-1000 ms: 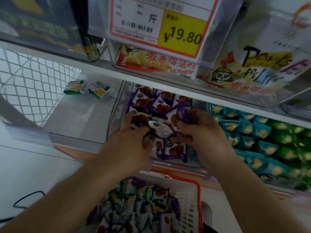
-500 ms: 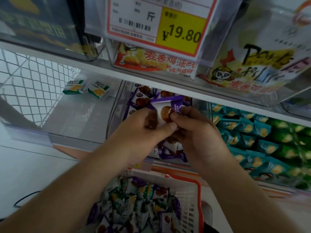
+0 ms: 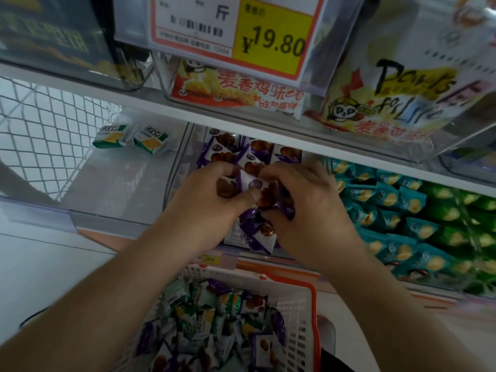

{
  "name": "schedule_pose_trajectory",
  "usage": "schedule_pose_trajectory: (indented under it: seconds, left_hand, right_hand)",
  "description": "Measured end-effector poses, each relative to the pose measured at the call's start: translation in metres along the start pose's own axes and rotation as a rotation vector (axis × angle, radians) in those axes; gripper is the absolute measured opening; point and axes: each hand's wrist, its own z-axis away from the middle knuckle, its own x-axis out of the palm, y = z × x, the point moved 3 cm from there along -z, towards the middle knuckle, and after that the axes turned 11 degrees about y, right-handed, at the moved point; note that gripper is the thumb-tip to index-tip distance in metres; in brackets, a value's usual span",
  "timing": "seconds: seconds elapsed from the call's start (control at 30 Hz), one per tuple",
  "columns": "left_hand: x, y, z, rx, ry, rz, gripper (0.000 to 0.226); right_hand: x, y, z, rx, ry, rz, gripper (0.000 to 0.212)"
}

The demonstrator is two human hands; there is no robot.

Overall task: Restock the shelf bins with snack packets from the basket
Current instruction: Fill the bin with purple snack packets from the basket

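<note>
From the head view, the left hand and right hand have dropped from lifting a packet half a second ago — both now curl round purple packets over the middle bin, apparently settling them in. The basket below holds plenty more — restocking looks far from done.

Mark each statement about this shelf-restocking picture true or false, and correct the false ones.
1. Both hands, left hand and right hand, hold purple packets over the middle bin. True.
2. The left bin is full. False: only two green-and-white packets lie in it.
3. The price tag reads 19.80. True.
4. The basket holds only purple packets. False: green ones are mixed in.
</note>
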Motion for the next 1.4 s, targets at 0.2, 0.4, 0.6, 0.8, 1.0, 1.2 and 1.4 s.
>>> schedule_pose_trajectory:
  seconds: [0.2, 0.4, 0.6, 0.8, 1.0, 1.2, 1.4]
  left_hand:
    - [0.002, -0.009, -0.001, -0.04, 0.046, 0.0, 0.019]
    - [0.001, -0.007, 0.005, 0.036, -0.02, -0.169, 0.024]
    - [0.004, -0.009, 0.012, 0.156, -0.106, -0.407, 0.025]
    - [0.011, -0.026, 0.01, 0.237, -0.186, -0.58, 0.024]
    - [0.021, -0.034, 0.008, 0.226, -0.163, -0.703, 0.044]
    - [0.027, -0.04, 0.0, 0.176, -0.149, -0.662, 0.053]
    - [0.028, -0.039, -0.006, 0.152, -0.093, -0.651, 0.034]
  right_hand:
    - [0.006, 0.002, -0.006, 0.247, -0.087, 0.224, 0.054]
    - [0.02, -0.002, -0.007, 0.331, -0.276, 0.383, 0.044]
    - [0.047, 0.005, 0.004, 0.41, -0.349, 0.429, 0.051]
    - [0.042, 0.003, 0.004, 0.418, -0.383, 0.392, 0.067]
    - [0.03, -0.008, 0.009, 0.385, -0.457, 0.277, 0.05]
    - [0.042, -0.001, 0.013, 0.357, -0.529, 0.209, 0.06]
    - [0.025, 0.008, 0.007, 0.493, -0.429, 0.0, 0.021]
